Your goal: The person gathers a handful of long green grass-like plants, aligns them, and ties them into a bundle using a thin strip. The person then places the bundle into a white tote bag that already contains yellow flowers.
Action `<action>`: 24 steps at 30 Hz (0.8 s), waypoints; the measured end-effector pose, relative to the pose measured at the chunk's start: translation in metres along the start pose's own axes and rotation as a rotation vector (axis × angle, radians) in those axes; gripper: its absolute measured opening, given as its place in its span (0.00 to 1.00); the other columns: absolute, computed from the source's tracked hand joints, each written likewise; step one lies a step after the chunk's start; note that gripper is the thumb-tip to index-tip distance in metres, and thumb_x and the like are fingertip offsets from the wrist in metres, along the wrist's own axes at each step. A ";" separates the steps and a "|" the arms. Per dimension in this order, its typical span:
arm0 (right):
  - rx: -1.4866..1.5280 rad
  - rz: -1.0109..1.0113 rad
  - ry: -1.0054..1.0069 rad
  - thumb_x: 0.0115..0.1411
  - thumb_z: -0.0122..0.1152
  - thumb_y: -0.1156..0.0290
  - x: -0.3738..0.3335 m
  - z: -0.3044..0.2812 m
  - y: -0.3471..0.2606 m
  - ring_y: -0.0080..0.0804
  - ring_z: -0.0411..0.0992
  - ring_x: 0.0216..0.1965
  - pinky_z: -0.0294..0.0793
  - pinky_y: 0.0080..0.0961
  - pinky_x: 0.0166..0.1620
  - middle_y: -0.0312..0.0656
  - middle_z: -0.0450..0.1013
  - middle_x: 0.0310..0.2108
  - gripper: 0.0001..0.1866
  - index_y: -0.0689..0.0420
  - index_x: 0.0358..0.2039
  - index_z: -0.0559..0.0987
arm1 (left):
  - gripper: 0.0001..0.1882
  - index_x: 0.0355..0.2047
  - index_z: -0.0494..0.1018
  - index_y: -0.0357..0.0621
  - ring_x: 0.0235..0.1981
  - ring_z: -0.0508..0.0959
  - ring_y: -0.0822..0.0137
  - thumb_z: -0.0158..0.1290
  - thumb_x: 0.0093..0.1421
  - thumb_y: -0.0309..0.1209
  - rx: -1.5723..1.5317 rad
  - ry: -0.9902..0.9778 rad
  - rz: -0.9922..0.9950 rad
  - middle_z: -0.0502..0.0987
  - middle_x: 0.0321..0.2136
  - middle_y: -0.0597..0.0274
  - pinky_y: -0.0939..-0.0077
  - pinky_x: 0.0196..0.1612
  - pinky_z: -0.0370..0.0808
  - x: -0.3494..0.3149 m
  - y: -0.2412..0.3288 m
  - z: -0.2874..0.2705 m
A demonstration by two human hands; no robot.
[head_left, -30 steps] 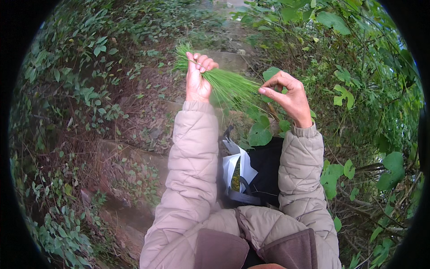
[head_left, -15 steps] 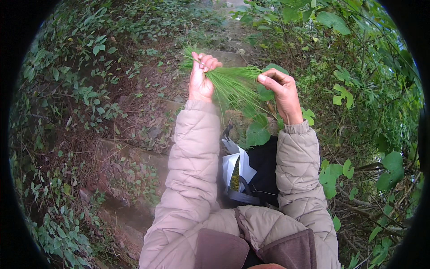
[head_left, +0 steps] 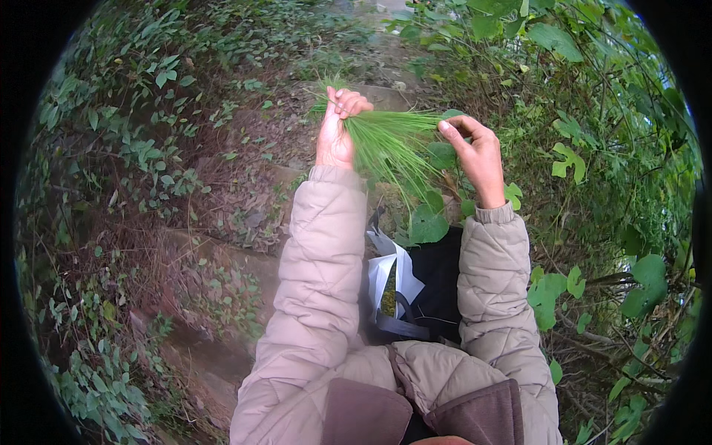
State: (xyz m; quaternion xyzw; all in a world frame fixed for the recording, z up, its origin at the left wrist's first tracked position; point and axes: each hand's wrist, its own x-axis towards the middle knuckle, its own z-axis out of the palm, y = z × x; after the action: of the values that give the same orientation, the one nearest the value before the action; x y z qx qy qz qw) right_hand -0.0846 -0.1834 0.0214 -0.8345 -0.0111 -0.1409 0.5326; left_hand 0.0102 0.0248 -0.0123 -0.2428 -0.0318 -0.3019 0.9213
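Note:
A bunch of thin green grass blades (head_left: 389,137) is gripped in my left hand (head_left: 341,130), the fingers wrapped round it. One end of the bunch sticks out past the fist to the left, while the long blades fan out to the right and downward. At the right tip of the bunch, my right hand (head_left: 475,152) pinches the blade ends between thumb and forefinger. Both arms are stretched forward in beige quilted sleeves.
Below the hands, between my forearms, is a white bag (head_left: 393,271) with dark handles and yellow-green stuff inside. Leafy undergrowth (head_left: 156,141) covers the left slope. Broad-leaved vines (head_left: 645,285) hang close on the right. Stone steps (head_left: 386,96) run ahead.
Both hands have shifted slightly to the right. My right hand has drawn a little farther from the left, and the blades fan wider and lower.

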 end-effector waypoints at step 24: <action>-0.123 -0.237 -0.092 0.48 0.69 0.66 -0.013 0.012 -0.033 0.25 0.67 0.21 0.67 0.23 0.25 0.37 0.77 0.25 0.12 0.53 0.34 0.82 | 0.16 0.24 0.59 0.48 0.19 0.54 0.75 0.43 0.65 0.42 0.189 -0.121 0.093 0.53 0.16 0.72 0.79 0.29 0.56 0.001 -0.005 0.009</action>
State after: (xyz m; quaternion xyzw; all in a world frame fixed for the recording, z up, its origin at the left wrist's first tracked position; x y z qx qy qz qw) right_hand -0.0997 -0.1573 0.0426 -0.8639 -0.1254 -0.1649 0.4592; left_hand 0.0093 0.0247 -0.0017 -0.1741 -0.1042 -0.2392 0.9495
